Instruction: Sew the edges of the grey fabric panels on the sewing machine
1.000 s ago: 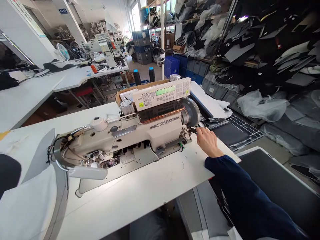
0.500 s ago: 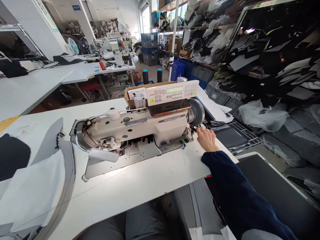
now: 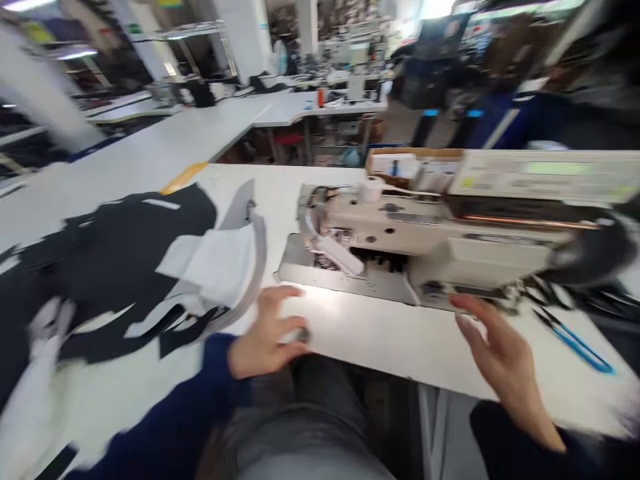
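The picture is smeared by motion. My left hand point(image 3: 267, 333) rests at the front edge of the white table point(image 3: 390, 347), fingers loosely curled on the tabletop beside a heap of grey, white and black fabric pieces point(image 3: 150, 273). My right hand point(image 3: 495, 353) hovers open, fingers stretched toward the base of the beige sewing machine point(image 3: 425, 240). It holds nothing. A blue-handled tool point(image 3: 575, 340) lies on the table to its right. The machine's control panel point(image 3: 545, 175) sits on top at the right.
A cardboard box point(image 3: 400, 163) stands behind the machine. More white work tables point(image 3: 200, 133) and other sewing machines stretch away at the back. My lap shows below the table's front edge.
The view has swung left. My right hand has come away from the machine's right end toward the front. My left hand has come into view at the table's edge. The blue-handled tool now lies on the table.
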`<state>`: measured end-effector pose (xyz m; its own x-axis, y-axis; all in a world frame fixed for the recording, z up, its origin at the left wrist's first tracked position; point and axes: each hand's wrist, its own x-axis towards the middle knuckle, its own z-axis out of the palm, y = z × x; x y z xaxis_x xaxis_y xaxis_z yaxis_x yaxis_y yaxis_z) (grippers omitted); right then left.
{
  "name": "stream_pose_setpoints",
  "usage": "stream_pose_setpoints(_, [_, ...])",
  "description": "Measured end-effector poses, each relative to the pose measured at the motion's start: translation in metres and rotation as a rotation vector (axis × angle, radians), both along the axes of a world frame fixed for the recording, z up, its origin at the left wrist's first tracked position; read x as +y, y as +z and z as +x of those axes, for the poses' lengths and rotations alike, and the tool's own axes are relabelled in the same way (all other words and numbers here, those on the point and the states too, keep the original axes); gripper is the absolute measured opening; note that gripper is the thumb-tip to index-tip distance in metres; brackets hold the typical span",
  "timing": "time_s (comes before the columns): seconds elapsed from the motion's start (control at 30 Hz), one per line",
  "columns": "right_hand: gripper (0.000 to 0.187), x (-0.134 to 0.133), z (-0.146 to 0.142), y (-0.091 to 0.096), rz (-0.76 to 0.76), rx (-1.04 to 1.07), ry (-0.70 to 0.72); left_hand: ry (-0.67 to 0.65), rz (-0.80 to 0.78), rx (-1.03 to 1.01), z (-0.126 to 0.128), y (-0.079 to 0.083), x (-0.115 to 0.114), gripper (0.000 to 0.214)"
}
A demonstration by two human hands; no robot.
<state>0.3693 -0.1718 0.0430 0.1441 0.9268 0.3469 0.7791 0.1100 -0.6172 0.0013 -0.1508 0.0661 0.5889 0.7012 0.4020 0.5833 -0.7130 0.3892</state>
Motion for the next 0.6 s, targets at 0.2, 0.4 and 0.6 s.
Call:
stream_pose_setpoints(0.2, [0.054, -0.026, -0.176, -0.013, -0.236, 1.028, 0.536, -0.027, -0.071, -0.072, 0.043, -0.012, -0.01, 0.052])
stream_pose_setpoints(0.4, [0.047, -0.023, -0.208, -0.035, -0.541, 1.217, 0.701, 0.02, -0.27, -0.13, 0.009, -0.024, -0.032, 0.043])
stream_pose_setpoints(0.6, [0.036, -0.032, -0.219, -0.045, -0.718, 1.075, 0.592, 0.054, -0.343, -0.206, -0.02, -0.044, -0.043, 0.036])
